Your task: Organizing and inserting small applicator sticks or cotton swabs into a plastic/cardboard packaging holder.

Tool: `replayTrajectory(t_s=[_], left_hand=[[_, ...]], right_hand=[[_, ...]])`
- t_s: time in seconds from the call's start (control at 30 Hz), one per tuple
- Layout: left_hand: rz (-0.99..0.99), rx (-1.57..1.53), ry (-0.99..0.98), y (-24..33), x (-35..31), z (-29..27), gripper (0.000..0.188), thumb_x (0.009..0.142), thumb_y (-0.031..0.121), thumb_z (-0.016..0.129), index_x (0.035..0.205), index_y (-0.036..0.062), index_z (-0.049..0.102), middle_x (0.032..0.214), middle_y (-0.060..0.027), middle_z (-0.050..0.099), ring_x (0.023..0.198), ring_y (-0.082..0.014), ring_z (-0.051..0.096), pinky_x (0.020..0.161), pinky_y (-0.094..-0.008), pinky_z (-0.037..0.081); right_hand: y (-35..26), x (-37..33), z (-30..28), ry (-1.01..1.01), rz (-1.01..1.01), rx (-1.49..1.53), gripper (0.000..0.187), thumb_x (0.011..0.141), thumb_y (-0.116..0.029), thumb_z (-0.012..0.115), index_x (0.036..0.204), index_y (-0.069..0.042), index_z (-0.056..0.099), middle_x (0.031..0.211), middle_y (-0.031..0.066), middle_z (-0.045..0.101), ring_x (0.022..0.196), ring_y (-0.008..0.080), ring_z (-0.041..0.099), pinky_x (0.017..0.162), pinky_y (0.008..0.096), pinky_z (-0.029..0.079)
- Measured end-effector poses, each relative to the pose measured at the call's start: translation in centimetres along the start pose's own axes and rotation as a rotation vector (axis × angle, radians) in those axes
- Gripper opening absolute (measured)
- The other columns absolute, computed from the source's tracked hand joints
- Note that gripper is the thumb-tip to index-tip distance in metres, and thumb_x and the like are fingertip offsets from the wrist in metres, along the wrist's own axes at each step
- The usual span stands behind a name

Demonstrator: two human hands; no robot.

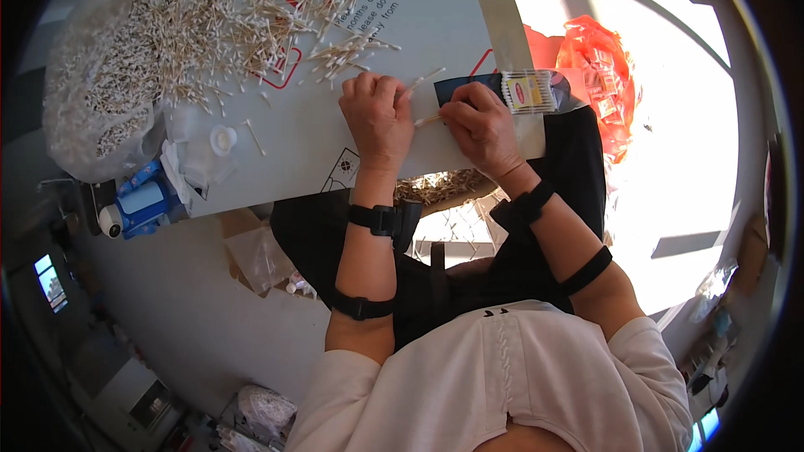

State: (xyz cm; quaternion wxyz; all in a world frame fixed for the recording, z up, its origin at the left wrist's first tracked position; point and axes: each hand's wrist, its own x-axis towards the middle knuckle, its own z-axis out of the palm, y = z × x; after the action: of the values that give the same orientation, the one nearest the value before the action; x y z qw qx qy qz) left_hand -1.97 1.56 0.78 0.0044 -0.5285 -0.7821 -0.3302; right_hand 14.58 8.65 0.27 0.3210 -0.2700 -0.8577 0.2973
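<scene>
Left hand (378,115), pinching cotton swab (429,77); right hand (483,124), pinching second swab (427,120); both between hands, over table (310,136). Possible faults: drop from loose pinch; bending from hard squeeze.

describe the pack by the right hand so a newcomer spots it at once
Follow the grey table to its right edge, near the red bag. Just right of the right hand is the pack, clear, its swabs lined up around a partly yellow label, unlike the loose swabs heaped farther left.
</scene>
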Motion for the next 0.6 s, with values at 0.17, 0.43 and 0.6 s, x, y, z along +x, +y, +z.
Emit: replayTrajectory(t_s=[0.17, 0.43, 0.6], left_hand=[[-0.074, 0.131, 0.128, -3.5, 1.5, -1.6, 0.028, 0.069, 0.003, 0.075, 0.094, 0.0107, 0.064, 0.097, -0.006, 0.06, 0.099, -0.0316, 0.053, 0.082, -0.0442, 0.044], [-0.025, 0.217, -0.049, -3.0, 3.4, -1.4, 0.024, 0.068, 0.001, 0.076, 0.086, 0.0124, 0.065, 0.095, -0.0047, 0.06, 0.099, -0.031, 0.054, 0.084, -0.0425, 0.046], [0.013, 0.188, -0.01, -2.2, 2.7, -1.6, 0.025, 0.068, 0.003, 0.077, 0.088, 0.0127, 0.066, 0.095, -0.0036, 0.059, 0.097, -0.0302, 0.053, 0.083, -0.0431, 0.045]], right_hand=[[-0.4, 0.2, 0.0, 0.009, 0.005, 0.039, 0.012, 0.073, -0.004, 0.069, 0.083, -0.007, 0.065, 0.089, 0.0075, 0.056, 0.085, 0.0285, 0.061, 0.073, 0.0383, 0.051], [-0.2, 0.0, -0.2, 0.005, 0.018, 0.036, 0.01, 0.072, -0.005, 0.069, 0.08, -0.007, 0.063, 0.089, 0.0077, 0.056, 0.084, 0.0285, 0.06, 0.072, 0.0383, 0.051], [-0.2, 0.1, -0.2, 0.001, 0.024, 0.041, 0.011, 0.072, -0.005, 0.069, 0.08, -0.007, 0.063, 0.088, 0.0075, 0.056, 0.083, 0.0283, 0.06, 0.071, 0.038, 0.051]])
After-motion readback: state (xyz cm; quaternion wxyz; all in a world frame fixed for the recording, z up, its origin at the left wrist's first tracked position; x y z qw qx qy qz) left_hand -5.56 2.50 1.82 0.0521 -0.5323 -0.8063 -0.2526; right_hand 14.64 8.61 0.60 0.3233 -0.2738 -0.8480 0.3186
